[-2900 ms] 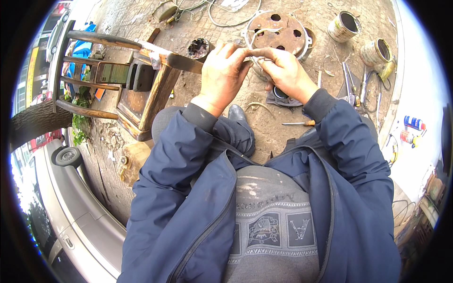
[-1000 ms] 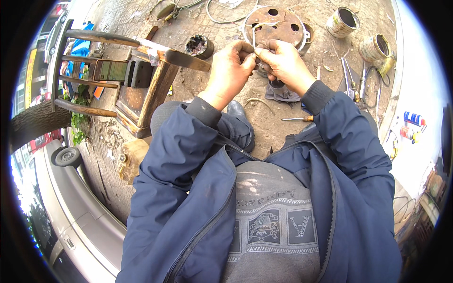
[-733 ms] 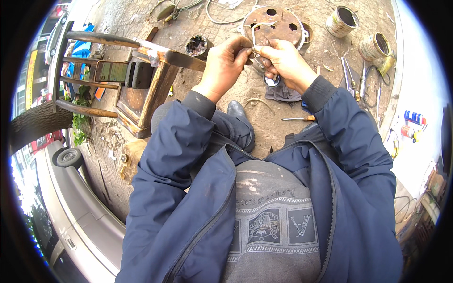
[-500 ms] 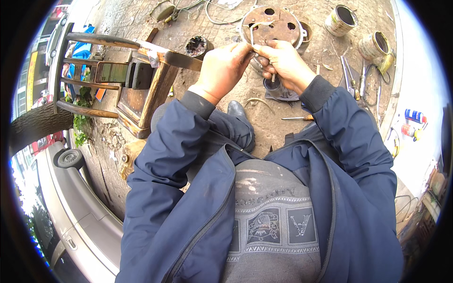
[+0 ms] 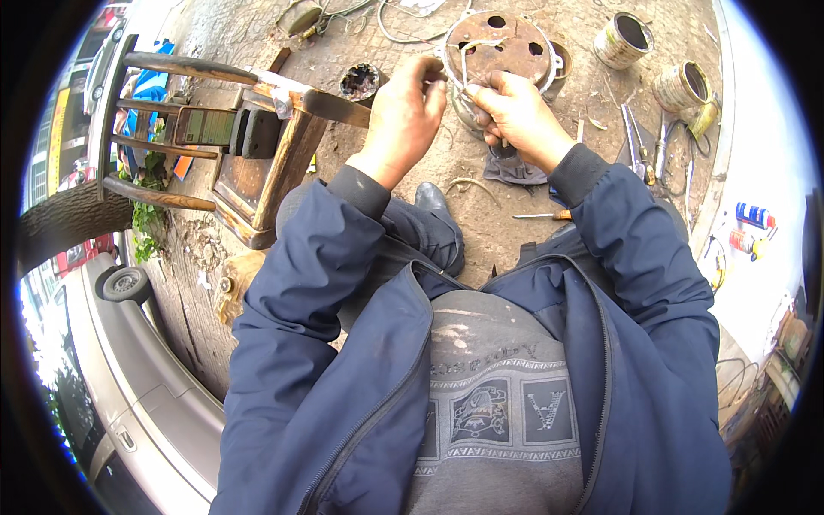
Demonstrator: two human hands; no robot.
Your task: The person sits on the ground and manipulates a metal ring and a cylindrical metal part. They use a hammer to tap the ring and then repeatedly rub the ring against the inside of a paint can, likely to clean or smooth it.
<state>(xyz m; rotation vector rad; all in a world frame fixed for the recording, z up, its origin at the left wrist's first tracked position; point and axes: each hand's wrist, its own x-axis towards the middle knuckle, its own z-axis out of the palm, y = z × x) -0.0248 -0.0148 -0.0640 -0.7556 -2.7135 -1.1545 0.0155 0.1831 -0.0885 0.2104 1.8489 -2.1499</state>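
A round rusty metal plate with several holes and a pale rim with lugs stands just beyond my hands. A whitish wire runs over it and down to my right hand. The thumb and index finger of that hand are closed on the wire's end, while its other fingers curl underneath. My left hand is raised a little to the left, off the wire, with loosely bent fingers apart and nothing visible in them. Below my right hand lies a dark cloth, with a dark object partly hidden above it.
A screwdriver lies nearer my knees. Two old tins and several hand tools are on the right. Leftward are a tin of dark bits, a tipped wooden chair and a parked car.
My left hand has come away from the wire and moved slightly left and down, its fingers loosening. My right hand stays at the wire in nearly the same place.
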